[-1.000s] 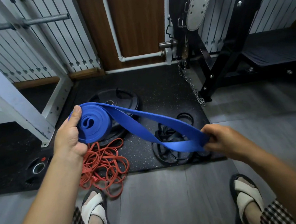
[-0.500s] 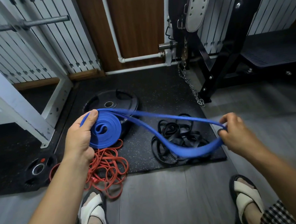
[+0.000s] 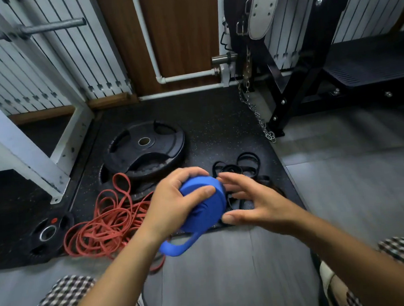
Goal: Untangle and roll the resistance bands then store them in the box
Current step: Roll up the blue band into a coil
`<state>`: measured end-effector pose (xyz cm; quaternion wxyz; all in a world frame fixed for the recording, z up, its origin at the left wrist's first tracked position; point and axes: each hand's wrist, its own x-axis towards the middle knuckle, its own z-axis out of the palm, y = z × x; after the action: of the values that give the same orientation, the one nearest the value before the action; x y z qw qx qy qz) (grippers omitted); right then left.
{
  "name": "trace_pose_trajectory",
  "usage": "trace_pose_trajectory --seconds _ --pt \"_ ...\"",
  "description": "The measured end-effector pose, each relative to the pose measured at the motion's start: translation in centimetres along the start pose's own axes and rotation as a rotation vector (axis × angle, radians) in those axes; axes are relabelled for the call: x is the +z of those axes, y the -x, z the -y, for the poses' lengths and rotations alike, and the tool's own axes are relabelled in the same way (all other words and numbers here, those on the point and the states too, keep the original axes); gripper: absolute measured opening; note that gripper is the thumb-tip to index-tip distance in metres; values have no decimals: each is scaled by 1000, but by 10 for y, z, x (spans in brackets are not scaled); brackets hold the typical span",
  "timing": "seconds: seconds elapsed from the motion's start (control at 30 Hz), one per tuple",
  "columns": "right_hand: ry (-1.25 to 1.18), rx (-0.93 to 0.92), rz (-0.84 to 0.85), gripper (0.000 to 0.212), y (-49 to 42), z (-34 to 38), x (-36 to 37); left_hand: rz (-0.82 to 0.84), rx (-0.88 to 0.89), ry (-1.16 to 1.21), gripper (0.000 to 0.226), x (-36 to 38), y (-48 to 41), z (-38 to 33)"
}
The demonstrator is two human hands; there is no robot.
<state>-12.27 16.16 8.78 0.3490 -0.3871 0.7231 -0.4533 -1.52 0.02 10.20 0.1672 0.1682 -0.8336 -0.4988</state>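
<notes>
My left hand (image 3: 173, 202) grips the blue resistance band (image 3: 204, 207), now wound into a thick roll, thumb across its face. A short loop of the band's tail hangs below the roll. My right hand (image 3: 249, 202) is beside the roll on its right, fingers spread and slightly blurred, fingertips near or touching the roll's edge. A tangled red band (image 3: 106, 225) lies on the floor to the left. A tangled black band (image 3: 242, 167) lies on the black mat behind my hands. No box is in view.
Black weight plates (image 3: 146, 149) lie on the rubber mat (image 3: 206, 119), a smaller plate (image 3: 47, 233) at the left. A white rack frame (image 3: 30, 151) stands left, a black bench frame (image 3: 287, 95) and hanging chain (image 3: 258, 116) right. Grey floor lies in front.
The long free length of the blue band has been wound onto the roll. My right hand let go of the band's end and moved in beside the roll. Both hands came lower and closer.
</notes>
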Motion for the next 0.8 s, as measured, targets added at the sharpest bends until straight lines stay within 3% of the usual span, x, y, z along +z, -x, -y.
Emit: trace_pose_trajectory --seconds 0.13,0.27,0.4,0.5,0.6,0.7,0.8 --pt "-345 -15 25 52 -11 8 7 50 -45 96 28 6 -2 -4" --pt "-348 4 -79 30 -16 11 3 44 -60 129 31 5 -3 -7" --pt "-255 61 -81 18 -14 12 1 51 -111 84 27 4 -1 -5" --pt "-326 78 -61 17 -13 12 -3 45 -160 133 23 4 0 -4" --pt "-456 75 -67 31 -13 11 1 -6 -235 300 13 8 2 -6" --pt "-684 58 -63 26 -12 9 11 -71 -327 472 11 15 4 -8" --pt "-753 63 -56 24 -12 8 14 -123 -381 599 14 17 2 -8"
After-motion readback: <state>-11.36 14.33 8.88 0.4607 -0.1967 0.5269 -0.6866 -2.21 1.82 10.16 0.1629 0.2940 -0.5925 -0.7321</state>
